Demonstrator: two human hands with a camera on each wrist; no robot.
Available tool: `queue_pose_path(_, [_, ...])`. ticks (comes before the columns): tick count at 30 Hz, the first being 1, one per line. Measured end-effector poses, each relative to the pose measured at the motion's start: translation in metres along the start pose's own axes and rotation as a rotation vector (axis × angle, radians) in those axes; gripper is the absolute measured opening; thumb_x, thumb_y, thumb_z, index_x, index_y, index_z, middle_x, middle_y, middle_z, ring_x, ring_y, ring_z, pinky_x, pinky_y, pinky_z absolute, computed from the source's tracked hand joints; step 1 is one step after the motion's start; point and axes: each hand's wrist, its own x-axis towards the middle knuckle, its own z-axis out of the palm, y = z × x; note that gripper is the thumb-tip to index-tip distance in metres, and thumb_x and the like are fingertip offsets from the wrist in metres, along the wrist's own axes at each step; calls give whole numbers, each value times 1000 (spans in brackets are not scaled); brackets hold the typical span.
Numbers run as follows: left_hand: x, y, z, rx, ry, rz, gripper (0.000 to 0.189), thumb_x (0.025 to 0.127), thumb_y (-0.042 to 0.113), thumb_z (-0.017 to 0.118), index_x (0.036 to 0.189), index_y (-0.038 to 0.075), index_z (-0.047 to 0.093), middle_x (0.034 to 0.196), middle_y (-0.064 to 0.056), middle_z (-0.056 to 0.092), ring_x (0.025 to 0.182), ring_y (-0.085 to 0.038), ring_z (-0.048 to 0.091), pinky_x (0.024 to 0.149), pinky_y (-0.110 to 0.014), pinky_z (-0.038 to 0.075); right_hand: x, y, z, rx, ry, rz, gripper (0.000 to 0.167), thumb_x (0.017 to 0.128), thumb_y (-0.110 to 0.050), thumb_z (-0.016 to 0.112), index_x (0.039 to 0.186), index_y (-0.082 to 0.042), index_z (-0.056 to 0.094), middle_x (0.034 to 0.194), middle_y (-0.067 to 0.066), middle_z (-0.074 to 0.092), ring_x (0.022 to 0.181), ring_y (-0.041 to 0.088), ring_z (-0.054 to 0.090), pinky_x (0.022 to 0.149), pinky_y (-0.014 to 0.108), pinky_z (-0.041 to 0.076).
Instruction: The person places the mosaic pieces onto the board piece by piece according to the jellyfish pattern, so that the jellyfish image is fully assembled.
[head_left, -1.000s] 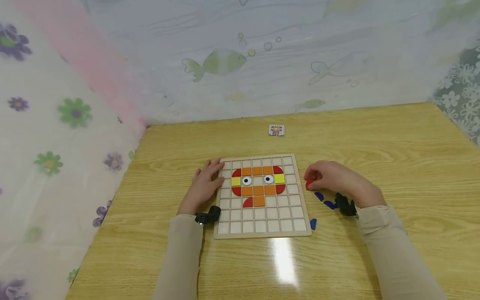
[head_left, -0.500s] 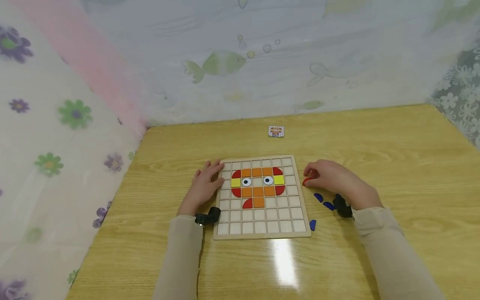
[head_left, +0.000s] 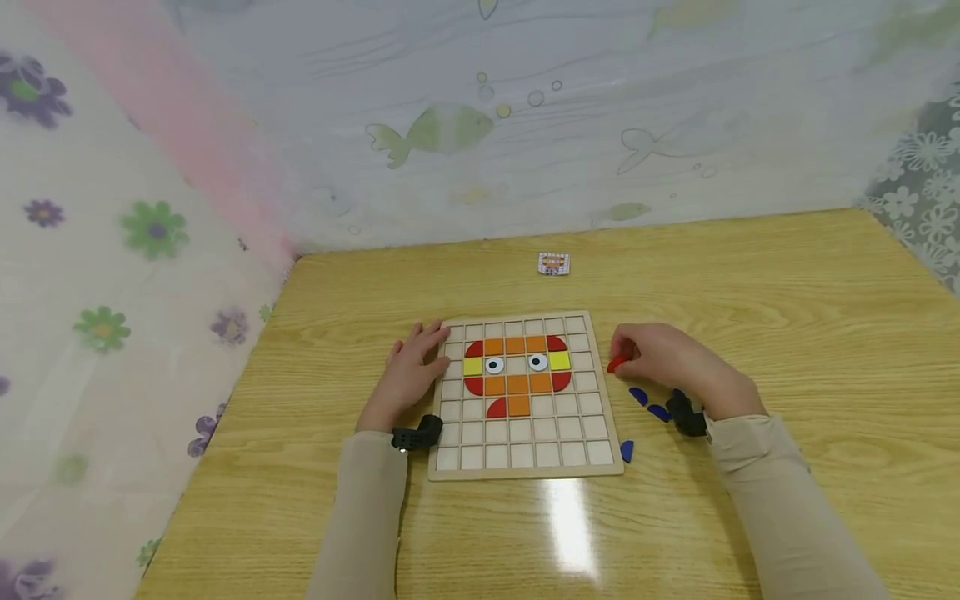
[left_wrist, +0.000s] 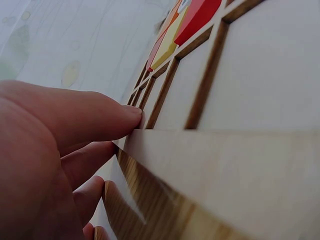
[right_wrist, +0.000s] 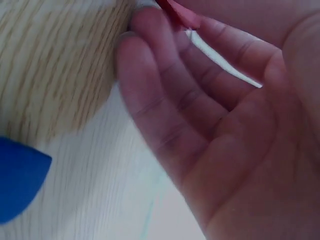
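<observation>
A wooden grid board (head_left: 525, 471) lies on the table, with red, orange and yellow tiles and two eye tiles in its cells. My left hand (head_left: 405, 371) rests at the board's left edge, its fingers fairly straight; in the left wrist view the thumb (left_wrist: 100, 115) touches the rim. To the right of the board, my right hand (head_left: 663, 358) pinches a red quarter-round tile (head_left: 617, 364) between thumb and fingers. That red tile (right_wrist: 180, 15) shows only in part at the top of the right wrist view.
Blue quarter-round tiles lie right of the board: one blue tile (head_left: 638, 396) and another blue tile (head_left: 658, 412) below the right hand, and a third blue tile (head_left: 627, 451) by the board's lower right corner. A small pattern card (head_left: 553, 264) lies behind the board.
The red tile has turned in my right hand's fingers, tilting on edge and then showing more of its face. My left hand has stayed at the board's edge.
</observation>
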Motion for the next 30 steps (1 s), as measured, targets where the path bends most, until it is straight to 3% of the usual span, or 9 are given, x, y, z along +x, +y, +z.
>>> queue_pose_path(9, [1, 1, 1, 6, -1, 7, 48, 92, 25, 48, 138, 18, 36, 145, 5, 23, 135, -18, 4, 105, -42, -5, -1, -4, -1, -33, 72, -44, 20, 87, -13, 55, 106, -10, 62, 92, 3, 61, 78, 17, 52, 71, 35, 44])
queue_pose_path(17, [1, 1, 0, 13, -7, 5, 48, 92, 25, 47, 138, 17, 36, 145, 5, 23, 135, -17, 4, 105, -42, -5, 2, -15, 0, -35, 127, -56, 13, 87, -16, 56, 97, -12, 64, 88, -1, 61, 76, 15, 52, 71, 34, 43])
queue_pose_path(30, [1, 1, -1, 13, -14, 4, 48, 92, 26, 47, 138, 17, 35, 146, 5, 22, 135, -18, 3, 105, -43, -5, 9, -36, 14, -30, 124, -119, 11, 84, -18, 61, 93, -15, 66, 80, -6, 60, 71, 12, 51, 68, 31, 43])
